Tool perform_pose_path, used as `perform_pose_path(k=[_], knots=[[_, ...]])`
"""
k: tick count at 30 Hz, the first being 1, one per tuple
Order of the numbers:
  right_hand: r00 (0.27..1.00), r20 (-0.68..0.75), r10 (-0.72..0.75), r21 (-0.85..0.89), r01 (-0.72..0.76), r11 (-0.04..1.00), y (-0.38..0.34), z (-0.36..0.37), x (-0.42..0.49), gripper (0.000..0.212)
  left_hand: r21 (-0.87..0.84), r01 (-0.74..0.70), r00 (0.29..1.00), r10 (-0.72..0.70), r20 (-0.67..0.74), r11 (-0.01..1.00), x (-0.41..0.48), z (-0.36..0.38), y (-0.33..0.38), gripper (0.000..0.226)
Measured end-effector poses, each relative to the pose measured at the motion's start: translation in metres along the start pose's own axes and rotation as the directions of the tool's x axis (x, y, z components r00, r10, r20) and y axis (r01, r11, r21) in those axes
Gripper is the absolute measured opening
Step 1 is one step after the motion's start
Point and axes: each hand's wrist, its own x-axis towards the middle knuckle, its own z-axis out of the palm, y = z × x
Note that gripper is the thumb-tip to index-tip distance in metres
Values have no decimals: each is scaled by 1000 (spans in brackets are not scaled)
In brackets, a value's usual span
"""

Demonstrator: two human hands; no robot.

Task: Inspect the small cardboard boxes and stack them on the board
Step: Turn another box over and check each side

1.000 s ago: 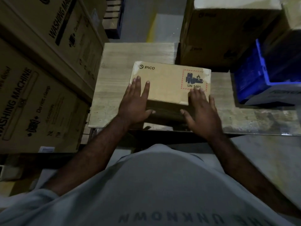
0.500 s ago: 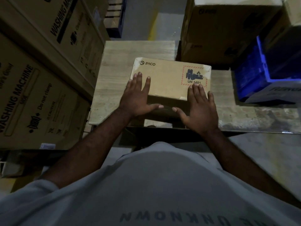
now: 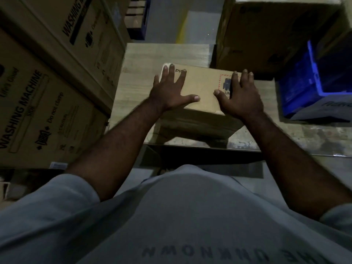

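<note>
A small brown cardboard box point(image 3: 202, 86) with a PICO mark and a red-bordered UN label lies flat on the wooden board point(image 3: 144, 60). Its dark near side faces me. My left hand point(image 3: 169, 90) lies flat on the left part of the box top, fingers spread and straight. My right hand point(image 3: 241, 94) lies flat on the right part, covering most of the label. Both thumbs point toward each other across the top.
Large washing machine cartons point(image 3: 43, 103) stand close on the left. A big brown carton point(image 3: 270, 35) sits at the back right of the board, and a blue plastic crate point(image 3: 312, 86) stands to the right. The board's near edge point(image 3: 209, 147) runs in front of my body.
Both hands slid forward from the box's near edge onto its top. The camera moved closer over the box.
</note>
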Motion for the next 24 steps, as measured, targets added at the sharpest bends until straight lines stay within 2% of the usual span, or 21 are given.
perform_pose_path(k=[4, 7, 8, 10, 12, 13, 15, 18, 22, 24], knots=[[1000, 9, 8, 48, -8, 999, 1, -2, -1, 96, -78, -27, 1000, 27, -3, 997, -1, -2, -5, 109], [997, -29, 76, 83, -74, 994, -2, -1, -13, 92, -346, 13, 993, -53, -104, 938, -12, 5, -14, 110], [990, -51, 128, 94, -123, 988, -4, 2, -20, 89, -481, 57, 981, -138, -137, 875, -20, 11, -18, 112], [971, -67, 228, 119, -219, 968, -10, 7, -34, 86, -716, 127, 941, -311, -131, 687, -42, 25, -27, 107], [960, -42, 278, 162, -268, 950, -15, 12, -43, 85, -838, 157, 938, -344, -39, 523, -61, 38, -31, 82], [956, -31, 292, 178, -282, 943, -16, 13, -44, 85, -858, 161, 948, -320, -5, 489, -66, 43, -31, 72], [950, -54, 307, 190, -292, 938, -19, 13, -43, 84, -872, 129, 957, -291, -16, 473, -67, 43, -31, 67], [938, -96, 333, 212, -308, 927, -17, 9, -33, 83, -880, 44, 955, -279, -102, 473, -64, 27, -27, 73], [925, -70, 372, 364, -324, 873, -4, 11, -19, 81, -833, -175, 933, -181, -310, 525, -68, -6, -17, 82], [943, -47, 329, 474, -269, 839, 0, 17, -14, 79, -773, -291, 897, -119, -425, 564, -69, -26, -13, 87]])
